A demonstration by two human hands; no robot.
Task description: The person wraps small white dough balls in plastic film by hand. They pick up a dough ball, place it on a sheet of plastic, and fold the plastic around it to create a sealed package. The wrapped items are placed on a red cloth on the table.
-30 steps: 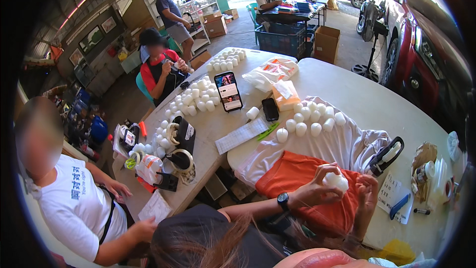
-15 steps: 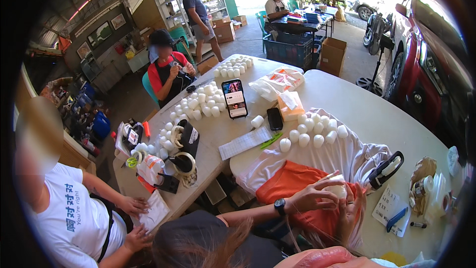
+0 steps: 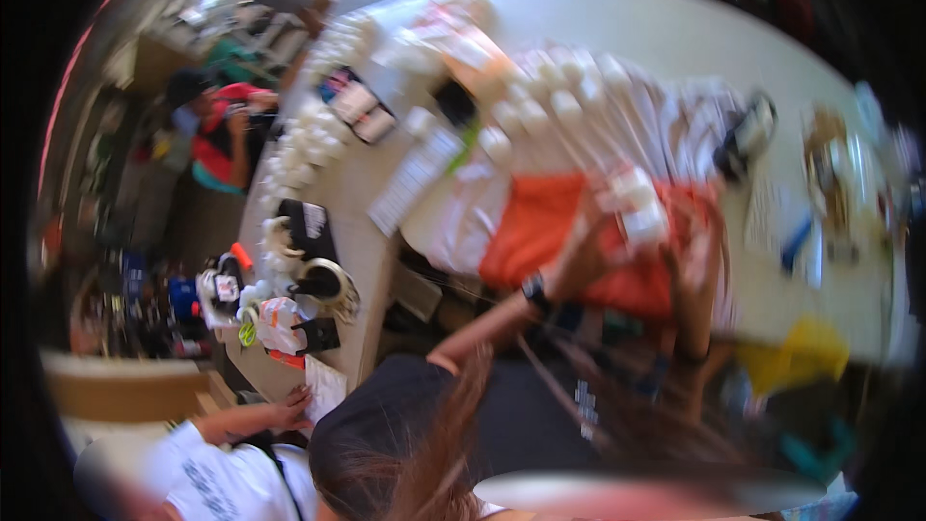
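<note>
We have the white pc. (image 3: 642,222) raised over the orange cloth (image 3: 535,222), btwn our 2 hands. L hand (image 3: 586,253) grasps it from the side; R hand (image 3: 694,241) is right at its other side, but w/ the blur we can't tell if it grips or is clear. For good handling, we judge: pinch lightly, leave the ends accessible, rotate w/ fingertips, and work low over the cloth in case of a slip. Clearance: the near edge of the desk (image 3: 666,29) is close on our side of the cloth, so a drop toward us may miss the top. On L, a dark gap separates it from the 2nd desk (image 3: 352,232). Fwd., loose white pcs. (image 3: 533,116) on the pale cloth (image 3: 699,116) limit reach; on R, the black item (image 3: 730,154) and blue tool (image 3: 797,246) do likewise. Max. open room: bare top beyond the pale cloth.
</note>
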